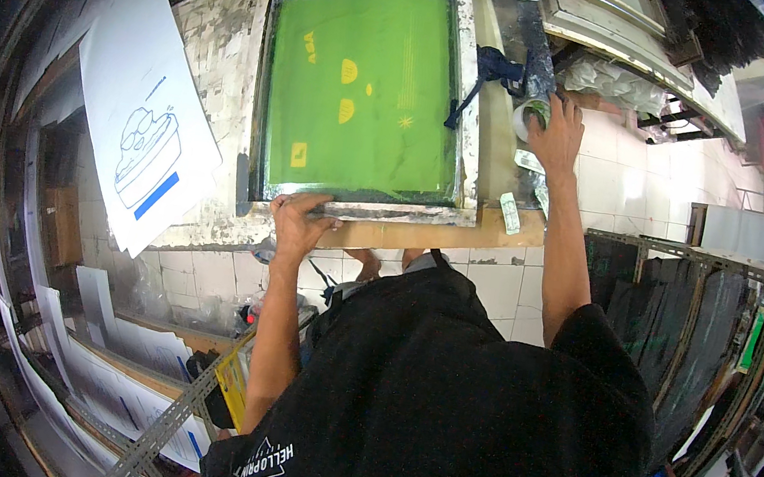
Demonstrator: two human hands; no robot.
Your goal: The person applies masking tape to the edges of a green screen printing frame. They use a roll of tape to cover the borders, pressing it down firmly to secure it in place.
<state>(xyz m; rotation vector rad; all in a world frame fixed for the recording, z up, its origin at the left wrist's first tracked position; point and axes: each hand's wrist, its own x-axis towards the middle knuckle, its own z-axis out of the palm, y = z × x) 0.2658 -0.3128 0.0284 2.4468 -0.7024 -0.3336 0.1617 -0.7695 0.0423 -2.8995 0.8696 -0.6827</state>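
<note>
A screen-printing frame [473, 144] lies flat on the worktable, its mesh [379, 40] coated bright green with small yellow shapes. My left hand [301, 218] is closed on the frame's near edge, close to its left corner. Off the frame's right side, my right hand [560, 132] curls round the rim of a small white round container [524, 114]. Something green shows inside it; its contents are too small to make out. A dark blue strap or cloth [499, 69] drapes over the frame's right edge. Small printed packets [510, 214] lie below my right hand.
White sheets with a blue line drawing [144, 101] rest on the table's left. Metal racking [154, 431] holding more sheets stands at lower left. Dark screens stand in a rack [649, 303] on the right. A shelf unit [613, 23] is at far right, above the tiled floor [618, 168].
</note>
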